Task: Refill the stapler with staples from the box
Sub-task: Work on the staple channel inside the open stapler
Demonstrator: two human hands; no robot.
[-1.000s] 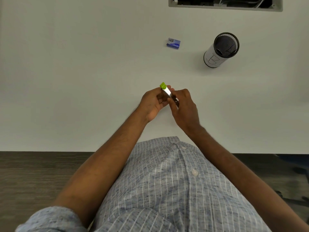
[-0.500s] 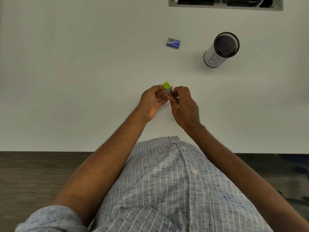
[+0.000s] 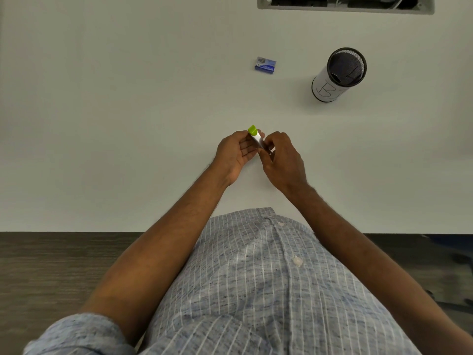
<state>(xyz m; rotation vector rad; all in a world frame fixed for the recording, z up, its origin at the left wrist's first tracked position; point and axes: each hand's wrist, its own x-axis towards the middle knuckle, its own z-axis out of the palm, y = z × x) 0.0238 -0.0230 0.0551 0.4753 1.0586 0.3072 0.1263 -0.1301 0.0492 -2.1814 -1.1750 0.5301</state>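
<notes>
A small stapler (image 3: 257, 137) with a lime-green end and a shiny metal body is held over the white table (image 3: 128, 124), green end pointing away from me. My left hand (image 3: 234, 152) cradles it from the left with the palm turned up. My right hand (image 3: 282, 156) pinches its near metal end from the right. Most of the stapler is hidden between the fingers. The small blue staple box (image 3: 265, 65) lies on the table well beyond both hands, flap raised.
A black mesh pen cup (image 3: 339, 74) with a white label stands at the back right. A grey-framed cable opening (image 3: 345, 5) sits at the table's far edge. The table's near edge meets dark flooring by my shirt.
My left hand has turned palm-up and its fingers have loosened, showing more of the metal body. The stapler stays at the same spot between both hands.
</notes>
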